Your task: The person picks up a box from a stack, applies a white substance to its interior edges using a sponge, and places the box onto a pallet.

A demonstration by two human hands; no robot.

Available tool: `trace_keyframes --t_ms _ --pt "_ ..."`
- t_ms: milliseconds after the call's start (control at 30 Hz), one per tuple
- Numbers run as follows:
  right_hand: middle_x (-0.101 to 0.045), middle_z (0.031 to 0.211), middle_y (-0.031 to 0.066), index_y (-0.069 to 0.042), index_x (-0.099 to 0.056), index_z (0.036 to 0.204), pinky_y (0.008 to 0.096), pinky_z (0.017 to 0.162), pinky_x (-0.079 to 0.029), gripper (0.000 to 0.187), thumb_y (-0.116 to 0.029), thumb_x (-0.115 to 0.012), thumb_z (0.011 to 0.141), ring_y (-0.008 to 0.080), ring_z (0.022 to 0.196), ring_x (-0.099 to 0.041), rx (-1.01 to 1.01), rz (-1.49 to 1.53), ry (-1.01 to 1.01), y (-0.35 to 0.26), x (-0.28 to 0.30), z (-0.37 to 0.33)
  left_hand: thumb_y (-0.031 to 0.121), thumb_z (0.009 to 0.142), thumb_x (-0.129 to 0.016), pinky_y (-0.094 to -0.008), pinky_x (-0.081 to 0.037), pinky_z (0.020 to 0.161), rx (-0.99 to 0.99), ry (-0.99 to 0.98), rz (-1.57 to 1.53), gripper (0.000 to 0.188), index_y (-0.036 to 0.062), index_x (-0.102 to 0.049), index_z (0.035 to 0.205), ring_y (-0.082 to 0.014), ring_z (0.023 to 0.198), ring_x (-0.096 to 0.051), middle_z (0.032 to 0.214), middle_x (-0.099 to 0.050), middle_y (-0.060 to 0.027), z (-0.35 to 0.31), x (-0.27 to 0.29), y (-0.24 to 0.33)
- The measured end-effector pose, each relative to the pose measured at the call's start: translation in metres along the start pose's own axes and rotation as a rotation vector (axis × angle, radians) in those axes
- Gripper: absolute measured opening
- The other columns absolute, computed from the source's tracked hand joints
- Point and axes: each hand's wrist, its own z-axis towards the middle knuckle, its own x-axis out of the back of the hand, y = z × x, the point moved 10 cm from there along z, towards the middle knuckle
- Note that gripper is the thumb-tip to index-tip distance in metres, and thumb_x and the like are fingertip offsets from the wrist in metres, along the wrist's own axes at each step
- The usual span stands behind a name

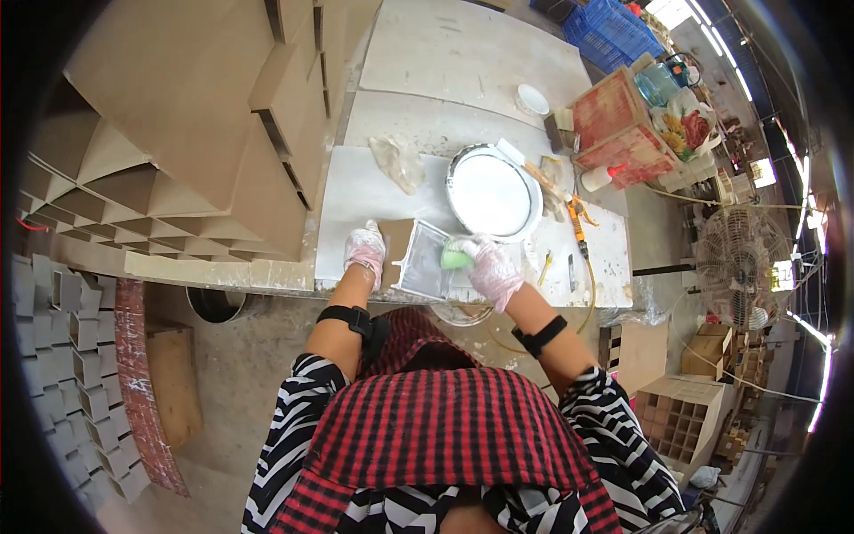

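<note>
A brown box (pixel 399 240), seemingly cardboard, lies at the table's near edge, with one face coated in wet, greyish-white liquid. My left hand (pixel 364 248), in a thin whitish glove smeared with white, grips the box's left end. Pressed against the coated face's right side is a light green sponge (pixel 456 258), held in my right hand (pixel 495 271), gloved in the same way. Just beyond stands a round basin (pixel 492 193) of white liquid with a dark, smeared rim. A wide white-headed brush (pixel 513 153) with a wooden handle rests across its right rim.
Tall stacks of brown boxes (pixel 191 116) rise at the left. A crumpled plastic bag (pixel 398 163) and a small white bowl (pixel 532 99) lie on the table (pixel 427 116). An orange air gun (pixel 580 218) with a yellow hose is at the right, near a red-stained wooden crate (pixel 614 116).
</note>
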Motion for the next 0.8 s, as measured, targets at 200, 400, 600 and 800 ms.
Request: trace_keyframes --t_ms 200,400,600,800 --pt "-0.060 0.101 0.0124 -0.015 -0.061 0.106 0.0384 0.084 -0.047 0.032 -0.006 -0.064 0.075 0.0298 0.093 -0.059 -0.021 0.426 -0.273 -0.024 -0.017 -0.016 0.045 0.093 -0.032 -0.0454 -0.046 0.082 0.015 0.027 0.008 0.060 -0.0067 -0.064 0.092 -0.0405 0.097 -0.058 0.095 -0.061 -0.0287 0.006 -0.002 -0.007" --pt "-0.060 0.105 0.0111 -0.007 -0.058 0.109 0.0346 0.088 -0.044 0.036 -0.012 -0.067 0.074 0.0234 0.098 -0.056 0.000 0.331 0.023 -0.013 -0.018 -0.026 0.046 0.093 -0.031 -0.0461 -0.047 0.079 0.075 0.059 0.002 0.061 -0.0051 -0.064 0.092 -0.0405 0.093 -0.060 0.089 -0.063 -0.0279 0.017 -0.007 -0.033" --pt "-0.061 0.102 0.0049 -0.008 -0.055 0.116 0.0292 0.082 -0.046 0.037 -0.003 -0.058 0.080 0.0139 0.093 -0.056 -0.503 0.883 -0.172 0.003 -0.008 -0.032 0.055 0.092 -0.027 -0.0455 -0.049 0.066 0.008 0.251 -0.114 0.070 -0.0032 -0.064 0.084 -0.0417 0.081 -0.062 0.077 -0.063 -0.0249 0.026 0.004 -0.058" --pt "-0.061 0.101 0.0050 -0.005 -0.055 0.117 0.0284 0.079 -0.046 0.037 -0.004 -0.059 0.080 0.0138 0.090 -0.056 -0.498 0.830 -0.018 0.033 0.001 -0.018 0.044 0.095 -0.040 -0.0382 -0.046 0.057 -0.085 0.107 -0.698 0.055 -0.0045 -0.061 0.081 -0.0275 0.061 -0.057 0.066 -0.058 -0.0178 0.011 0.043 -0.033"
